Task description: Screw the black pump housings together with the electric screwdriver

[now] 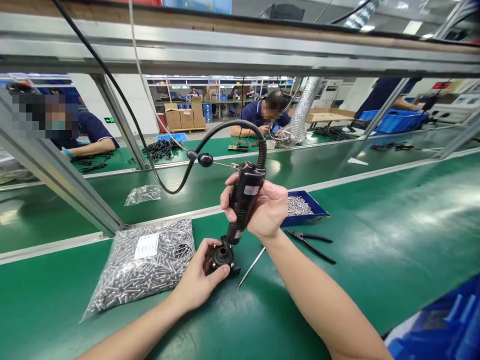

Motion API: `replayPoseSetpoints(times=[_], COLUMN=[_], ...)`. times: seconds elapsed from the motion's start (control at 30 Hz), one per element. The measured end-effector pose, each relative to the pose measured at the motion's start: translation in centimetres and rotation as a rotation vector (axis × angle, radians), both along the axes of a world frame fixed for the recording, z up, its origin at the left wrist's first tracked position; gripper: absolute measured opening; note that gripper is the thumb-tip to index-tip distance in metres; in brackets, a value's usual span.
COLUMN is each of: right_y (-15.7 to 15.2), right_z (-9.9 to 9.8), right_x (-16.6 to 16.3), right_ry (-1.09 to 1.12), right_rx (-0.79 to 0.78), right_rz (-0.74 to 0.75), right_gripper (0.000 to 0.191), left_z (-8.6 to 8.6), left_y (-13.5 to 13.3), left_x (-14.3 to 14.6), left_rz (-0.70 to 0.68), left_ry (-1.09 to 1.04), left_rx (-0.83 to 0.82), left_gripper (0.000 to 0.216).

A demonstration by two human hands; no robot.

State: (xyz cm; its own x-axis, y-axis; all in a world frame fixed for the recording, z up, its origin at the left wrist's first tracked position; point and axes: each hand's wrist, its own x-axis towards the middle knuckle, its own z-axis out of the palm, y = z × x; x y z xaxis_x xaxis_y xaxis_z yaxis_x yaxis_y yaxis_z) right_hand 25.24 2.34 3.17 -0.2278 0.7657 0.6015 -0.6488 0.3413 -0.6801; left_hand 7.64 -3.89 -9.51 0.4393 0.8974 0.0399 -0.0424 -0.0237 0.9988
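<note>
The green workbench (375, 300) bears a clear bag of metal screws (146, 270). Near it, the right hand (269, 207) curls its fingers around a tilted black electric screwdriver (244, 202), nose at a round black housing (224, 256) the left hand (199, 278) clasps on the bench, silver screws (232, 265) at its rim.

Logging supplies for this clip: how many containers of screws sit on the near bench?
2: a clear bag beside the left hand, and a blue tray behind the right hand, which partly hides it.
</note>
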Motion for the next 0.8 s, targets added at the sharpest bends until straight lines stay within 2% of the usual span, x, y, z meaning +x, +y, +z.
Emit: replayPoseSetpoints(times=[0.07, 0.2, 0.27, 0.37, 0.5, 0.8], right_y=[0.0, -0.7, -1.1, -1.4, -1.3, -1.5], right_z=[0.0, 0.2, 0.3, 0.2, -0.2, -0.6], right_x=[0.0, -0.2, -0.5, -1.2, -1.9, -2.3], right_ry=[-0.029, -0.233, -0.293, -0.287, -0.282, -0.31], right_rx=[-0.001, 0.057, 0.089, 0.039, 0.038, 0.051], right_rz=[-0.035, -0.237, -0.294, -0.296, -0.385, -0.454], right_gripper=[0.052, 0.03, 0.025, 0.027, 0.029, 0.018], left_z=[0.0, 0.1, 0.2, 0.3, 0.4, 0.1], left_y=[-0.1, 0.0, 0.1, 0.2, 0.2, 0.2], left_x=[0.0, 0.0, -0.1, -0.1, 0.0, 0.0], left_rz=[0.001, -0.001, 0.002, 0.015, 0.023, 0.014], left_ry=[-0.004, -0.009, -0.007, -0.008, -0.02, -0.075], left_rx=[0.001, -0.016, -0.017, -0.021, -0.03, -0.038], left_gripper=[0.047, 0.047, 0.048, 0.049, 0.048, 0.045])
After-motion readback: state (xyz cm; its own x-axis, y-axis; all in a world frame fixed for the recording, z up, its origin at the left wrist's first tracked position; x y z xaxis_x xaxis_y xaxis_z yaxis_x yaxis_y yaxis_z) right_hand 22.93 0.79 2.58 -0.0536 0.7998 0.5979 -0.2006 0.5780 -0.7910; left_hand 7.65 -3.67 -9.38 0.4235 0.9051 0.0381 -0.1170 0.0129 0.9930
